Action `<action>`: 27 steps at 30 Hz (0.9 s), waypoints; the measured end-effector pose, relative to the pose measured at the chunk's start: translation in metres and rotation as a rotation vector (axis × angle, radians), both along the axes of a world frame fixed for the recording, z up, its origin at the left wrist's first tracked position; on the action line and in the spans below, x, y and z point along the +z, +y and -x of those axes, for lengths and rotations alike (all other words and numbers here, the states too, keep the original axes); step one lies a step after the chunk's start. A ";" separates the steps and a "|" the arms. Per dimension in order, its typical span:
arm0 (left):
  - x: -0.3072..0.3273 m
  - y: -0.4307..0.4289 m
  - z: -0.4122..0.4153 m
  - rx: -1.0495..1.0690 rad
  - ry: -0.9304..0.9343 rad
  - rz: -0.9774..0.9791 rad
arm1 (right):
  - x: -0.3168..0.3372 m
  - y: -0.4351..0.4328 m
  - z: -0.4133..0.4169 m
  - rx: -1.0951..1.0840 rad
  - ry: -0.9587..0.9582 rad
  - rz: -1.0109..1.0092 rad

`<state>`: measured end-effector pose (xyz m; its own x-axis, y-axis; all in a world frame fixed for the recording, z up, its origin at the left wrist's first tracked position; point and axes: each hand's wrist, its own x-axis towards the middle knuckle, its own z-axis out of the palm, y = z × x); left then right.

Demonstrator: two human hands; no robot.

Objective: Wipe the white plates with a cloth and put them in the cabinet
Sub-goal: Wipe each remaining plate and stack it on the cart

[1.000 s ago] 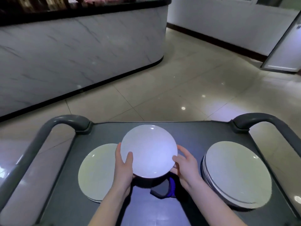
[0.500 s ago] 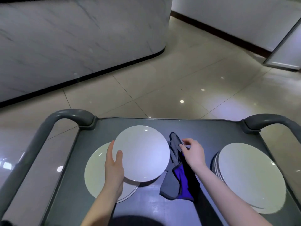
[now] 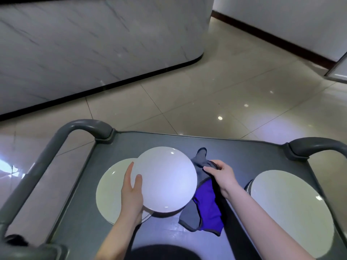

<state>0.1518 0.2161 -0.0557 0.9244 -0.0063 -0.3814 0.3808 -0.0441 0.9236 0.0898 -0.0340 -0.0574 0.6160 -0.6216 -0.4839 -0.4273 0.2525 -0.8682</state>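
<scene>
My left hand [image 3: 132,196] grips the left rim of a white plate [image 3: 166,180], holding it tilted above the grey cart top [image 3: 234,152]. Under it on the left lies another white plate [image 3: 108,194], flat on the cart. My right hand [image 3: 221,175] pinches a grey and purple cloth [image 3: 205,205] just right of the held plate; the cloth hangs down and rests on the cart. A stack of white plates [image 3: 289,212] sits at the cart's right side.
The cart has grey tube handles at the left [image 3: 56,147] and right [image 3: 317,145]. Beyond it is a glossy tiled floor [image 3: 206,94], a marble-look counter front [image 3: 93,44] at the left and a white wall with dark skirting [image 3: 272,40] at the right.
My right hand let go of the plate's right rim and took hold of the cloth. My left hand now carries the plate alone, shifted slightly left. The view tilted down.
</scene>
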 end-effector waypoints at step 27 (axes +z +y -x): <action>0.055 -0.027 0.044 -0.250 -0.110 0.177 | 0.062 0.078 0.053 1.225 -0.115 1.254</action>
<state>0.1079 0.1894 -0.0009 0.9214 -0.2956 -0.2522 0.2760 0.0411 0.9603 0.0366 0.0438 0.0046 0.9662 0.2543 -0.0431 0.2296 -0.9241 -0.3056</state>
